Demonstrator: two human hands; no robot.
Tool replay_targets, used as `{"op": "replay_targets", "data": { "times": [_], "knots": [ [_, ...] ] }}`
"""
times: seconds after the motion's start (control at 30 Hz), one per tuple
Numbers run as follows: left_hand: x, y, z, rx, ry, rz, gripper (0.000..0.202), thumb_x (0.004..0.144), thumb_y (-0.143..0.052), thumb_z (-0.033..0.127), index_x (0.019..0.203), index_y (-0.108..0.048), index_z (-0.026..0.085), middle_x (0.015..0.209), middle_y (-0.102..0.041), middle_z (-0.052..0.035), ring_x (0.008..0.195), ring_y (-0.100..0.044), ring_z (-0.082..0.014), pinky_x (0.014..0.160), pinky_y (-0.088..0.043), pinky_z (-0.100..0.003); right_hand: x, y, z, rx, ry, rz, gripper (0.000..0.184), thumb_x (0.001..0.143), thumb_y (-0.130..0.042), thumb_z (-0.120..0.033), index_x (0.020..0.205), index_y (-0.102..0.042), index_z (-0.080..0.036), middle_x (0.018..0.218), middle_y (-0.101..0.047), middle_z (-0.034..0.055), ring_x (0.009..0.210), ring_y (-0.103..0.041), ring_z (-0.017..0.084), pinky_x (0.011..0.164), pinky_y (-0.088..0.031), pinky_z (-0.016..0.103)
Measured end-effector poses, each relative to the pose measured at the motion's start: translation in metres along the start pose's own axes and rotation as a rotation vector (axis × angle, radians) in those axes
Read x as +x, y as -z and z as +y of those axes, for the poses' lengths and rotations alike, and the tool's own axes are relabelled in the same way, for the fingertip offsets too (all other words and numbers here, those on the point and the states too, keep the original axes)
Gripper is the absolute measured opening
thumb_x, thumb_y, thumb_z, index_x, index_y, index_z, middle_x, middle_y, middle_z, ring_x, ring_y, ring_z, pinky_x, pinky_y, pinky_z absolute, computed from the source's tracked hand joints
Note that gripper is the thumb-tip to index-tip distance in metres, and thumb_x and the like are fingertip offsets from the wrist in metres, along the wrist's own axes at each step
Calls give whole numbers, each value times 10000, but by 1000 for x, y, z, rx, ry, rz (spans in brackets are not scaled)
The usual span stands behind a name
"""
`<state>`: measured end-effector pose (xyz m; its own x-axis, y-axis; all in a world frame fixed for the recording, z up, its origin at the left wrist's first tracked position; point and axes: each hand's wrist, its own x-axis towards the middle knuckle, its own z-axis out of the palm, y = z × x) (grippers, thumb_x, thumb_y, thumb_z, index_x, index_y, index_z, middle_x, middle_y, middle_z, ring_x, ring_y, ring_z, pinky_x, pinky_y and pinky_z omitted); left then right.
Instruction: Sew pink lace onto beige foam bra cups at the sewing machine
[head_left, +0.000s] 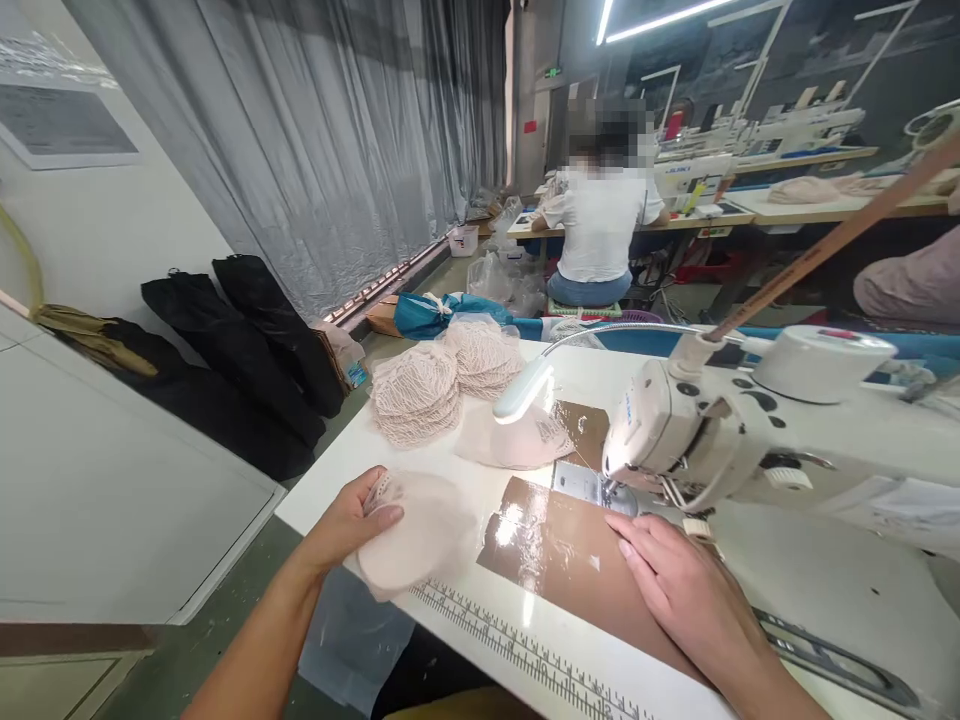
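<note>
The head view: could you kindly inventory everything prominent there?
Table: one, white, foreground
Held fabric: one bundle, pale pink, left
Lace stacks: two, beige, table's far left
Loose fabric: one pile, pale pink, centre
Lamp: one, white, above loose fabric
Sewing machine: one, white, right
Flat sheets: two, brown, beside machine
Curtain: one, grey, left background
Seated person: one, white top, background
Other machines: several, white, background
Left hand: one, bare, gripping fabric
Right hand: one, bare, by sheets

Grey curtains [322, 150] hang near black bundles [279, 330], a white-shirted person [600, 225] sitting beyond.
</note>
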<state>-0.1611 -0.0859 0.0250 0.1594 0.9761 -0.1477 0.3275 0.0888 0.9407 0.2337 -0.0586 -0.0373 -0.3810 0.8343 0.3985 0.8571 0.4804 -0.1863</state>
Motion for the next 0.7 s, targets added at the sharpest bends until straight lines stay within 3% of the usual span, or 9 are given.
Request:
{"op": "replay_targets", "data": {
  "times": [0.1, 0.13, 0.2, 0.3, 0.4, 0.57, 0.7],
  "knots": [
    [12, -28, 34, -154, -37, -377, 296, 760, -692, 372, 898, -514, 180, 753, -537, 24, 658, -519, -107, 605, -418, -202, 2, 7, -6, 27, -67, 9, 332, 950, -359, -279, 1076, -661, -221, 891, -715, 42, 710, -665, 183, 624, -502, 312],
    [22, -41, 45, -128, -45, -509, 297, 746, -705, 330, 935, -535, 175, 778, -551, 19, 678, -525, -108, 626, -424, -205, 2, 10, -7, 58, -104, 21, 321, 952, -367, -296, 1072, -657, -230, 904, -722, 39, 740, -671, 187, 639, -506, 310],
    [46, -73, 60, -12, -120, -649, 278, 749, -675, 250, 989, -557, 176, 879, -584, -2, 744, -547, -119, 665, -438, -213, 1, 15, -9, 144, -179, 50, 292, 955, -380, -330, 1029, -650, -244, 892, -726, 24, 746, -668, 179, 634, -503, 291],
    [85, -120, 67, 325, -301, -617, 283, 706, -615, 111, 981, -587, 169, 961, -617, -29, 831, -573, -149, 708, -449, -227, 0, 23, -12, 293, -184, 43, 288, 964, -375, -327, 878, -636, -240, 773, -692, 5, 667, -620, 154, 604, -464, 267],
    [113, -150, 61, 511, -390, -544, 298, 710, -619, 120, 1005, -597, 163, 959, -642, -38, 837, -601, -159, 700, -476, -224, 0, 29, -17, 396, -55, -34, 297, 963, -388, -298, 813, -635, -225, 724, -643, 9, 675, -579, 149, 634, -430, 271],
    [138, -163, 51, 662, -491, -433, 172, 780, -539, 112, 935, -594, 164, 766, -628, 4, 673, -585, -127, 608, -457, -201, 2, 26, -22, 272, -8, -105, 254, 945, -439, -278, 833, -659, -215, 713, -615, 18, 696, -571, 165, 654, -397, 291],
    [141, -160, 55, 757, -504, -277, 157, 836, -458, 118, 922, -582, 158, 834, -615, -40, 740, -576, -164, 672, -462, -258, 1, 17, -20, 183, -31, -55, 239, 945, -434, -241, 898, -666, -217, 747, -639, 17, 696, -595, 159, 657, -391, 290]
  ]
}}
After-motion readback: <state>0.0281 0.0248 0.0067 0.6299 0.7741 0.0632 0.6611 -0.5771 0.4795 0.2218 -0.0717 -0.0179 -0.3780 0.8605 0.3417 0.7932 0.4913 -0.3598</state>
